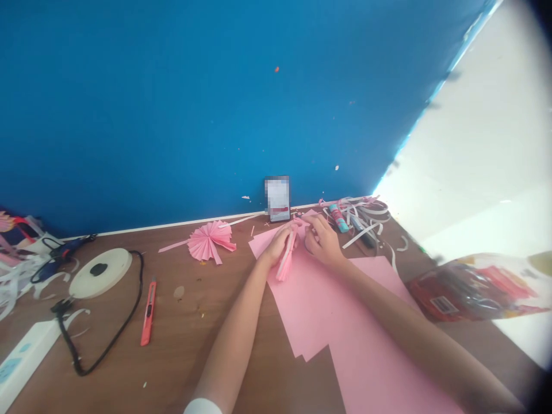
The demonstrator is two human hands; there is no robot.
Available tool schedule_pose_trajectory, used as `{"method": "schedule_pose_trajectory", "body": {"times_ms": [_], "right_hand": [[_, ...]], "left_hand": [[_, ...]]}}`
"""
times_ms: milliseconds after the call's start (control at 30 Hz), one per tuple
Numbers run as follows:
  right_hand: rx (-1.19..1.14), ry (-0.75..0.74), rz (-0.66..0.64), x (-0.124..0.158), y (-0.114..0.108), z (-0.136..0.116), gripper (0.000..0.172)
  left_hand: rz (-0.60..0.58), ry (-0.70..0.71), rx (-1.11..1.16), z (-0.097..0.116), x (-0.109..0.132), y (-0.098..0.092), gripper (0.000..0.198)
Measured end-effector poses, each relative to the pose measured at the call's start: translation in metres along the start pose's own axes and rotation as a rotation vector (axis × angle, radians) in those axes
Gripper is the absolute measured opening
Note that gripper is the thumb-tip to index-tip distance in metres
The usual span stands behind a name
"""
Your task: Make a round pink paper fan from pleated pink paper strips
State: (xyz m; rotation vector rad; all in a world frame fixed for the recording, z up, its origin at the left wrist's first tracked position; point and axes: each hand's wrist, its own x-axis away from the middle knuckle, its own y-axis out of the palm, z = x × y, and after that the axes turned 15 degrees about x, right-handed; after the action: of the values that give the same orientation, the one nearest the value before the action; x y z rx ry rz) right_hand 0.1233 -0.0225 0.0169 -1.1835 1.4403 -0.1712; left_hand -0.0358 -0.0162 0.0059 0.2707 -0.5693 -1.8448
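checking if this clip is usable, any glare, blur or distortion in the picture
Head view: the white area at right is washed out, dark curved edges at the right corners; head view: phone partly pixelated, plastic bag soft, folded pink paper in the left hand slightly soft, pleats visible.

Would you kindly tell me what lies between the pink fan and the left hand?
The head view shows a stretch of table, then a corner of the pink sheet.

blue wall [172, 103] behind brown tabletop [172, 351]
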Motion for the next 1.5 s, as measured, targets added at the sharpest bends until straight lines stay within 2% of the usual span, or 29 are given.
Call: {"method": "schedule_pose_trajectory", "body": {"times_ms": [67, 200, 367, 533, 667, 900, 1500], "right_hand": [[0.048, 0.063, 0.025, -0.021, 0.006, 0.003, 0.046], [0.185, 0.028, -0.03, -0.067, 0.027, 0.008, 0.066], [0.32, 0.004, -0.052, -0.1, 0.048, 0.006, 0.072], [0.31, -0.065, -0.04, -0.095, 0.051, 0.005, 0.066], [0.191, -0.08, -0.036, -0.083, 0.047, 0.011, 0.055], [0.139, -0.083, -0.043, -0.081, 0.045, 0.016, 0.05], [0.258, -0.094, -0.045, -0.077, 0.056, 0.015, 0.051]], "left_hand": [[-0.059, 0.018, -0.021, 0.001, -0.001, -0.001, 0.03], [-0.108, 0.009, -0.034, 0.0, -0.004, -0.002, 0.035], [-0.104, 0.024, -0.045, -0.003, -0.005, -0.004, 0.037], [-0.135, 0.051, -0.077, -0.002, -0.005, -0.004, 0.038], [-0.177, 0.033, -0.135, 0.0, -0.003, -0.003, 0.042], [-0.038, 0.09, -0.036, -0.002, -0.006, -0.004, 0.039], [-0.043, 0.117, -0.048, -0.005, -0.008, -0.006, 0.037]]}}
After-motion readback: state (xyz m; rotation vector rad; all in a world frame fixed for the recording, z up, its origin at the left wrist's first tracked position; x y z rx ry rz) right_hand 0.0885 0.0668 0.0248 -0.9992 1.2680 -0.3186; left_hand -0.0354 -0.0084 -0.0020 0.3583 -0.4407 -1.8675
